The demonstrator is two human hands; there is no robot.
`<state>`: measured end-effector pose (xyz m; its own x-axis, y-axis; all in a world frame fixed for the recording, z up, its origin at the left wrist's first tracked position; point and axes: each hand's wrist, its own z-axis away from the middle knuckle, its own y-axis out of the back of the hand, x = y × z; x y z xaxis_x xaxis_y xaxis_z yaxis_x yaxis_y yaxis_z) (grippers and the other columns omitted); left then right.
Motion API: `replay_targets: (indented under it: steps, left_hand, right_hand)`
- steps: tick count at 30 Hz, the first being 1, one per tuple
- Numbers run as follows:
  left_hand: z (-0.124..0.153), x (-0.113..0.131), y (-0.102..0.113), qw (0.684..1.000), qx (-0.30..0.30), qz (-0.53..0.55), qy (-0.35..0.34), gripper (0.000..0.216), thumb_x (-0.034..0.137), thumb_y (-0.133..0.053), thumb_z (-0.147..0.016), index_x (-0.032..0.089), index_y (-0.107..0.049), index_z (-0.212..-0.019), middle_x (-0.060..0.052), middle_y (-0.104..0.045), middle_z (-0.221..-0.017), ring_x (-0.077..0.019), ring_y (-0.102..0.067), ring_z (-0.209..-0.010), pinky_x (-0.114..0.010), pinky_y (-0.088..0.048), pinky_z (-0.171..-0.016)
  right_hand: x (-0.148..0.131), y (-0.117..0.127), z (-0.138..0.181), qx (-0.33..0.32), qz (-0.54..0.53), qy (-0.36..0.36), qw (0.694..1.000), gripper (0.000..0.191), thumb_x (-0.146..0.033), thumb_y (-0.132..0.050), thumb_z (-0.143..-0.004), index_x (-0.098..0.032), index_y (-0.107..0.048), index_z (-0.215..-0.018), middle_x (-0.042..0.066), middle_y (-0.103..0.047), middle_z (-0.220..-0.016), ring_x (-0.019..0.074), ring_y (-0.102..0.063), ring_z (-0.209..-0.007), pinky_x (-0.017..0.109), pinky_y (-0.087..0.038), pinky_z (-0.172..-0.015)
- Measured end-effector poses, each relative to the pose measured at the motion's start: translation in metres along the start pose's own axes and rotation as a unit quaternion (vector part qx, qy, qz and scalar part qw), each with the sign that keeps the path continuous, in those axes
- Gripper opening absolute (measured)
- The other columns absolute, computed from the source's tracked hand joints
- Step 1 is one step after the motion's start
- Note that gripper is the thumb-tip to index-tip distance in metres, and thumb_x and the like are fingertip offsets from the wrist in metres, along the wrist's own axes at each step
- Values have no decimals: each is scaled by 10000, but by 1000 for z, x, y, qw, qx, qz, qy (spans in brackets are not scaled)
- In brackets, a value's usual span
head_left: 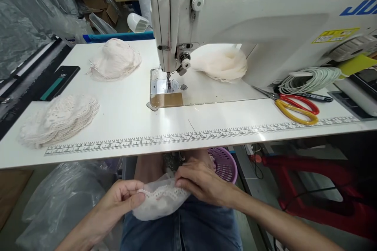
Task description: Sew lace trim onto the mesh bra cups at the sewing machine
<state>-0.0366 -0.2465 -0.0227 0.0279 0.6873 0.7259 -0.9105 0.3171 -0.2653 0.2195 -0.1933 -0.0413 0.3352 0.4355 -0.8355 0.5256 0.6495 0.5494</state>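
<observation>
Fingers pinch lacy fabric; a purple basket holds whitish pieces.

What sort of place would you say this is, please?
Probably a garment-sewing workshop: a large sewing machine stands on a white table, stacked lacy fabric pieces lie to its left, and the left hand and right hand hold a lace-trimmed white piece.

Lace piece: sheer cloth, bumpy along edge; sewing machine: smooth glossy paint; needle plate: shiny metal; tabletop: smooth, glossy; scissors: metal, plastic-looking grips; basket: plastic; jeans: matt denim
</observation>
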Motion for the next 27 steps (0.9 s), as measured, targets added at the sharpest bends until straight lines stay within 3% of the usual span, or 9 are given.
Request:
replay_targets:
  steps: [2,4,7,10,13,16,20,24,27]
  left_hand:
    - [0,2,1,1000,-17,-23,0,280,408,-641,-809,149,-714,-886,-45,-681,-756,-138,-558,-688,-207,-408,-642]
    - [0,4,0,998,-35,-61,3,295,429,-637,-804,148,-717,-845,-36,-664,-735,-129,-534,-667,-198,-391,-624]
    - [1,8,-1,992,-43,-118,4,304,449,-630,-799,155,-706,-790,-7,-613,-664,-103,-466,-606,-181,-347,-573]
    - [4,9,-1,989,-33,-143,-9,321,468,-605,-808,160,-685,-766,-4,-597,-667,-110,-451,-608,-187,-343,-574]
    - [9,7,1,990,10,-143,-16,347,488,-577,-816,159,-652,-733,-2,-568,-663,-123,-448,-625,-196,-341,-582]
    - [10,4,1,991,34,-131,0,342,491,-580,-806,162,-637,-733,6,-541,-664,-126,-439,-633,-196,-335,-587]
    - [5,8,-5,986,-3,-161,31,270,389,-727,-682,182,-668,-844,16,-569,-707,-134,-459,-647,-197,-335,-591]
    - [-5,13,-11,967,36,-250,27,182,327,-666,-718,160,-668,-645,46,-493,-563,-107,-382,-544,-198,-272,-524]
    - [-9,11,-13,968,30,-246,26,215,330,-645,-719,153,-649,-598,61,-420,-514,-92,-310,-496,-205,-234,-496]
  right_hand:
    - [1,4,-5,-16,-8,30,999,248,-378,-531,-893,-172,-534,-1030,62,-598,-995,168,-536,-922,283,-369,-821]
    - [-1,6,-14,-29,-42,66,997,520,-438,-659,-780,-189,-461,-1191,87,-544,-1174,195,-490,-1067,304,-345,-898]
    - [-2,6,-32,-96,-91,114,985,701,-452,-774,-627,-220,-462,-1210,46,-583,-1121,190,-513,-1036,299,-339,-898]
    - [3,0,-45,-202,-125,103,966,428,-437,-752,-663,-179,-592,-965,-26,-603,-796,112,-556,-740,218,-377,-715]
    - [12,-8,-45,-224,-179,86,954,291,-419,-666,-769,-139,-589,-750,-66,-457,-596,54,-433,-533,174,-316,-527]
    - [16,-15,-39,-182,-208,74,958,283,-402,-617,-818,-130,-589,-745,-63,-420,-593,51,-397,-529,171,-296,-503]
    - [12,-14,-37,-177,-192,73,963,206,-324,-596,-843,-126,-615,-790,-55,-430,-599,59,-415,-548,171,-313,-526]
    - [6,-6,-39,-194,-185,81,960,136,-202,-537,-869,-104,-628,-846,-27,-510,-640,67,-478,-581,164,-351,-555]
    - [2,-4,-38,-201,-151,66,966,169,-260,-560,-860,-118,-630,-919,5,-592,-732,90,-536,-644,178,-382,-600]
